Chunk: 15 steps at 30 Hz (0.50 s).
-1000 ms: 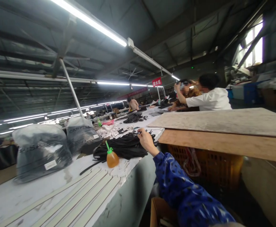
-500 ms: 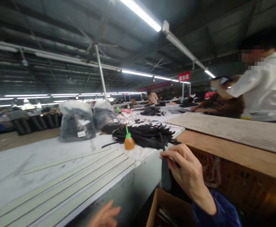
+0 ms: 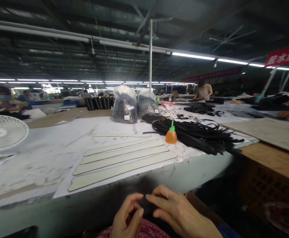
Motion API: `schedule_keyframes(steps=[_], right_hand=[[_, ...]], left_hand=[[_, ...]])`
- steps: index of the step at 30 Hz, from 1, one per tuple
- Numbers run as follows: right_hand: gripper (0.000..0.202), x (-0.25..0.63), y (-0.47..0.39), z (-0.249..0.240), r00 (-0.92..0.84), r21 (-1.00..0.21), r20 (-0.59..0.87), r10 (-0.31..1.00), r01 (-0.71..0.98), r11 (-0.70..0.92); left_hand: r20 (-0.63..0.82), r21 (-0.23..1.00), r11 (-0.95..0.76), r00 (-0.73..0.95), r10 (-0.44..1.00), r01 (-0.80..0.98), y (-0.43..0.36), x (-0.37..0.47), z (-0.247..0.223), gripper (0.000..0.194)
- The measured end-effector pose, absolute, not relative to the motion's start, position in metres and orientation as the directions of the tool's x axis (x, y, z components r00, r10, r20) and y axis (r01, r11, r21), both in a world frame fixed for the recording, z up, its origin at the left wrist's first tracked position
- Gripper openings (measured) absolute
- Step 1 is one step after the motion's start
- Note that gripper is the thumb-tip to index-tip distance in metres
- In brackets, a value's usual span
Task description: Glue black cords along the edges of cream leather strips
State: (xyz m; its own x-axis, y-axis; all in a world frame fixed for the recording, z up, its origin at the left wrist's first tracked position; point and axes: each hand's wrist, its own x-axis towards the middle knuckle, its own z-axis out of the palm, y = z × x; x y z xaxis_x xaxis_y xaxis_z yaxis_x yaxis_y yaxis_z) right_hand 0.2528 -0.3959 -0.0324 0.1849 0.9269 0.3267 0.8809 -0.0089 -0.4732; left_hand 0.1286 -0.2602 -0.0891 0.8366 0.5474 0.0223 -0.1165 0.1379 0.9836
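My left hand (image 3: 128, 215) and my right hand (image 3: 176, 211) are close together low in the view, just below the table edge. A dark strip (image 3: 148, 205) spans the small gap between their fingertips, hard to make out against the dark background. The fingers of both hands are bent around its ends. On the white table (image 3: 47, 155), several long pale strips with dark edges (image 3: 124, 168) lie side by side. Behind them stands a squeeze bottle (image 3: 171, 136) of orange liquid with a green nozzle, beside a heap of black strips (image 3: 196, 135).
Two filled plastic bags (image 3: 125, 105) stand farther back. A white fan (image 3: 5, 133) is at the left. A grey board (image 3: 268, 132) lies on the right-hand bench, above a brown crate (image 3: 270, 185). Other people (image 3: 205, 90) sit or stand at distant tables.
My right hand has come from the heap of black strips down to my left hand, bringing a black strip. The head view has swung left.
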Motion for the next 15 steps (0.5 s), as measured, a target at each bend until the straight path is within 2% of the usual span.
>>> schedule_keyframes(steps=[4, 9, 12, 15], right_hand=[[0.029, 0.246, -0.372, -0.04, 0.083, -0.539, 0.329, 0.941, 0.835, 0.114], [0.025, 0.247, -0.353, -0.046, 0.078, -0.469, 0.303, 0.95, 0.88, 0.078], [0.023, 0.245, -0.344, -0.042, 0.017, -0.446, 0.309, 0.951, 0.885, 0.13], [0.024, 0.247, -0.335, -0.032, 0.005, -0.443, 0.318, 0.948, 0.885, 0.144]], left_hand=[[0.037, 0.989, 0.088, 0.777, 0.628, -0.119, -0.252, 0.127, -0.098, 0.049], [-0.031, 0.988, 0.132, 0.749, 0.662, -0.076, -0.243, 0.119, -0.104, 0.048], [0.015, 0.988, 0.104, 0.725, 0.689, -0.118, -0.244, 0.115, -0.104, 0.045], [0.122, 0.99, -0.047, 0.658, 0.743, -0.13, -0.236, 0.107, -0.096, 0.035]])
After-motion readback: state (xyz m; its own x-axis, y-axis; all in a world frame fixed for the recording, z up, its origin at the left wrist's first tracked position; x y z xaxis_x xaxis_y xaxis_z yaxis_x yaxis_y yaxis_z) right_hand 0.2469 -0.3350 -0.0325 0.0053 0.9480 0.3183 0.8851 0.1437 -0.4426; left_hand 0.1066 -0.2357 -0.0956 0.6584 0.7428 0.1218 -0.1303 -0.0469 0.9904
